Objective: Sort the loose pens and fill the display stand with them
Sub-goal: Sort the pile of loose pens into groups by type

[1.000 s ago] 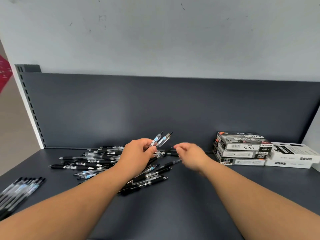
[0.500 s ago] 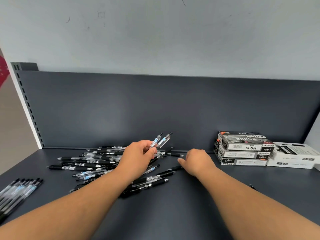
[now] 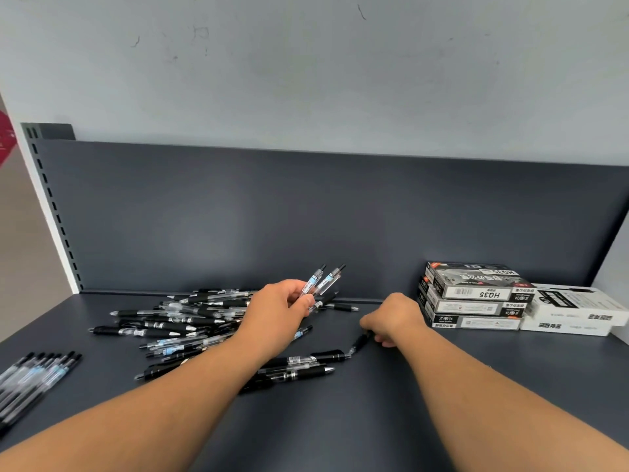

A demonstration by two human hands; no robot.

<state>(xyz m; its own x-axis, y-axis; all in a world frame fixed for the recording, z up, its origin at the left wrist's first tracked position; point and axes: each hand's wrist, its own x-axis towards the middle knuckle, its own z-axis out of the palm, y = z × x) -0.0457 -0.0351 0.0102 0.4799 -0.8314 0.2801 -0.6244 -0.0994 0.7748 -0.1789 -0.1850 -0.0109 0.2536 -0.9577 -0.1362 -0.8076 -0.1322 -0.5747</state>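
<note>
A loose heap of black and clear pens (image 3: 177, 318) lies on the dark shelf (image 3: 340, 420), left of centre. My left hand (image 3: 279, 311) hovers over the heap's right side, shut on a few clear pens (image 3: 323, 279) whose black tips point up and right. My right hand (image 3: 391, 318) rests on the shelf to the right, fingers pinched on the end of a black pen (image 3: 359, 342) that lies on the surface. Two more black pens (image 3: 299, 367) lie just in front of my left forearm. No display stand is in view.
A neat row of clear pens (image 3: 34, 379) lies at the shelf's left front edge. Stacked pen boxes (image 3: 473, 298) and white boxes (image 3: 575, 311) stand at the back right. A dark back panel (image 3: 306, 216) closes off the rear.
My right hand dropped from beside the left hand to the shelf, moved right and pinched a black pen. My left hand kept its pens and stayed almost still.
</note>
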